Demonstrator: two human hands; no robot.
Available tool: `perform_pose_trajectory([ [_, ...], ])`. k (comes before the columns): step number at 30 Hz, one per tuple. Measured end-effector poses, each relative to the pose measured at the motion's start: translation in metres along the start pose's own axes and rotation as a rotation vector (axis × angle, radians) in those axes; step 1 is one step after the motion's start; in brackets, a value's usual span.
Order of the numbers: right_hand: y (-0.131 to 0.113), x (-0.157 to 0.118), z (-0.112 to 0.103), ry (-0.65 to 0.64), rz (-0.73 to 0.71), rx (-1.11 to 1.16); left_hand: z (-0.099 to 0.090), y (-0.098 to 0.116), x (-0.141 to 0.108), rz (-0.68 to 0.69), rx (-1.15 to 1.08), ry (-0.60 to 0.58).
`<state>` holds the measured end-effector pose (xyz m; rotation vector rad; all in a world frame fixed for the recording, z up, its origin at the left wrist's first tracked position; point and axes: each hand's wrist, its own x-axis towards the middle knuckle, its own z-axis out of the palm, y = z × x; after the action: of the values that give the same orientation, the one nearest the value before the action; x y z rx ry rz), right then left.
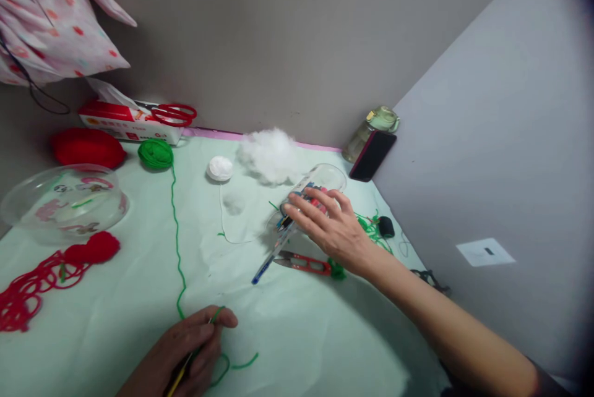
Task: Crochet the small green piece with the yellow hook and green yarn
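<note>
My left hand [195, 344] is closed at the bottom, pinching a slim crochet hook with a yellow handle [176, 379] and green yarn [218, 312] looped at its forefinger. That strand runs up to a green yarn ball [156, 154]. Over a tipped clear plastic container [331, 174], my right hand [327, 217] lays its fingers, spread across the container's side; its thumb is hidden. Small coloured items show inside, and a blue pen [263, 267] sticks out towards me. Just below lie thread snips [304, 263] with red handles.
White stuffing [271, 156] and a white yarn ball [219, 169] lie behind. At left are a clear bowl [28, 217], red yarn [34, 289] and a tissue box [130, 122] bearing red scissors [174, 114]. A phone [374, 156] leans against a bottle [359, 140] at right.
</note>
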<state>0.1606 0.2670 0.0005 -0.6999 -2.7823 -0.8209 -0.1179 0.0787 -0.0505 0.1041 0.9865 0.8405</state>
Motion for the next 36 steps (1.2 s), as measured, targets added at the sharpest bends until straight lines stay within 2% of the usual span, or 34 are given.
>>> perform_pose_trajectory([
  [3,-0.001,-0.003,0.002,-0.005,0.008,-0.075,0.001,0.002,-0.001,-0.023,0.001,0.008],
  [7,0.004,-0.008,0.010,-0.020,0.058,-0.117,-0.002,-0.001,0.005,0.013,-0.030,-0.041],
  [10,0.013,-0.012,0.017,-0.029,0.128,-0.122,-0.004,-0.004,0.007,0.027,-0.053,-0.065],
  [13,0.028,-0.015,0.023,-0.020,0.216,-0.084,-0.003,-0.004,0.005,0.021,-0.033,-0.039],
  [15,0.042,-0.015,0.028,0.034,0.308,-0.007,-0.003,-0.003,0.003,0.022,-0.013,-0.023],
  [18,0.071,-0.011,0.038,0.186,0.478,0.194,-0.005,-0.003,0.004,0.014,0.002,-0.018],
  [22,0.115,0.001,0.070,0.303,0.700,0.458,-0.010,-0.005,0.009,0.003,-0.018,-0.084],
  [26,0.154,0.015,0.113,0.300,0.933,0.670,-0.013,-0.007,0.013,0.029,-0.058,-0.119],
  [28,0.167,0.016,0.122,0.284,1.010,0.741,-0.013,-0.007,0.014,0.036,-0.066,-0.138],
  [30,0.170,0.015,0.116,0.291,1.018,0.740,-0.014,-0.007,0.015,0.035,-0.072,-0.142],
  [32,0.158,0.012,0.095,0.387,0.976,0.620,-0.014,-0.007,0.015,0.027,-0.084,-0.141],
  [34,0.130,0.012,0.067,0.445,0.830,0.523,-0.014,-0.008,0.015,0.019,-0.086,-0.134],
  [35,0.111,0.014,0.053,0.412,0.723,0.564,-0.015,-0.008,0.016,0.019,-0.079,-0.128],
  [36,0.090,0.016,0.040,0.304,0.588,0.651,-0.015,-0.008,0.016,0.021,-0.067,-0.125],
])
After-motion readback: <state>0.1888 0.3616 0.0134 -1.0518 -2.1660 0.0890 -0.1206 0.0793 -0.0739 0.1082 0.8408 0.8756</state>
